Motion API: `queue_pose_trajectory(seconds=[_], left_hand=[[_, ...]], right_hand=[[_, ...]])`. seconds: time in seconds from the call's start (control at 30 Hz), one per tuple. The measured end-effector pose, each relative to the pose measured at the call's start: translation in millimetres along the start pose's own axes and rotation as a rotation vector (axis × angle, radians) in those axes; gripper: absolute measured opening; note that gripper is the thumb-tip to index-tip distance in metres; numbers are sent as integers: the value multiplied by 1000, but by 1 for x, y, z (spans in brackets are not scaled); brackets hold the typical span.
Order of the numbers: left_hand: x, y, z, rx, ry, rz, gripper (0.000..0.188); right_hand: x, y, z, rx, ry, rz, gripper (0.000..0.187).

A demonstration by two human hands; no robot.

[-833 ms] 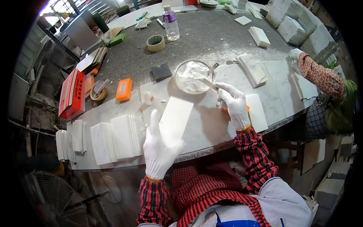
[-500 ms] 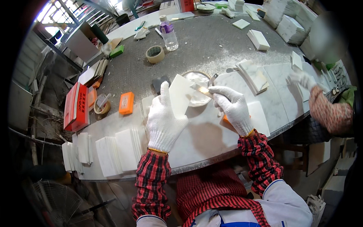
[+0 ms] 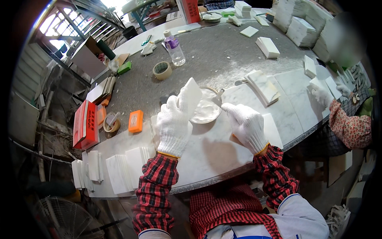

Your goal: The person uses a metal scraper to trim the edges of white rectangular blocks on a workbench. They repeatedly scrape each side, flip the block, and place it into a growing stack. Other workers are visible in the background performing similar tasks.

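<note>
In the head view, the left hand [image 3: 173,127] is closed around the lower part of 1 white tile [image 3: 191,93], which stands tilted up beside the metal bowl [image 3: 207,122]. The right hand [image 3: 246,125] has its fingers curled inward near the bowl's rim; whether they pinch anything, I cannot tell. The work looks partway along: 1 tile is in hand, plenty of white paste [image 3: 205,106] remains in the bowl, and overlapping thin white tiles [image 3: 118,172] lie at the lower left; which of these are finished, and whether the held tile carries paste, does not show. A metal blade [image 3: 218,96] leans on the rim. The grey worktop [image 3: 207,51] has pale slabs along its near edge and bears an orange box [image 3: 135,121], a red carton [image 3: 85,125], a tape roll [image 3: 162,71] and a clear bottle [image 3: 174,49]. At right is a co-worker's gloved hand [image 3: 321,96]; a wire-caged fan [image 3: 65,217] stands at lower left.
</note>
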State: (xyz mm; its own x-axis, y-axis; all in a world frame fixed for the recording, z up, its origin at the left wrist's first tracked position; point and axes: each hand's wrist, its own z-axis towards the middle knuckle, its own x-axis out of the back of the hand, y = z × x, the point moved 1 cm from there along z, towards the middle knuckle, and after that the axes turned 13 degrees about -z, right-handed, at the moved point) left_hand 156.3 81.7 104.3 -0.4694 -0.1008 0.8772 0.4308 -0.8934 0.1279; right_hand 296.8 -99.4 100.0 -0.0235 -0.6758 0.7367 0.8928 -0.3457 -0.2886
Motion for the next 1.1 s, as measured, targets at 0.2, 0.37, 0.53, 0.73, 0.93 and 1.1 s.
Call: queue_pose_trajectory(seconds=[0.2, 0.37, 0.53, 0.73, 0.93, 1.1], left_hand=[[9, -10, 4, -75, 29, -7, 60], [41, 17, -37, 84, 250, -452, 90], [43, 22, -150, 351, 29, -853, 107], [21, 5, -211, 322, -123, -996, 115], [11, -16, -205, 94, -193, -798, 105], [4, -32, -181, -32, -317, -676, 93]], right_hand=[[7, 8, -35, -36, -130, 75, 28], [16, 4, -70, -333, -136, 495, 34], [28, -2, -115, -599, -410, 579, 35], [26, 7, -150, -383, -406, 286, 38], [30, 21, -130, -316, -524, -107, 28], [31, 16, -127, -344, -422, -32, 22]])
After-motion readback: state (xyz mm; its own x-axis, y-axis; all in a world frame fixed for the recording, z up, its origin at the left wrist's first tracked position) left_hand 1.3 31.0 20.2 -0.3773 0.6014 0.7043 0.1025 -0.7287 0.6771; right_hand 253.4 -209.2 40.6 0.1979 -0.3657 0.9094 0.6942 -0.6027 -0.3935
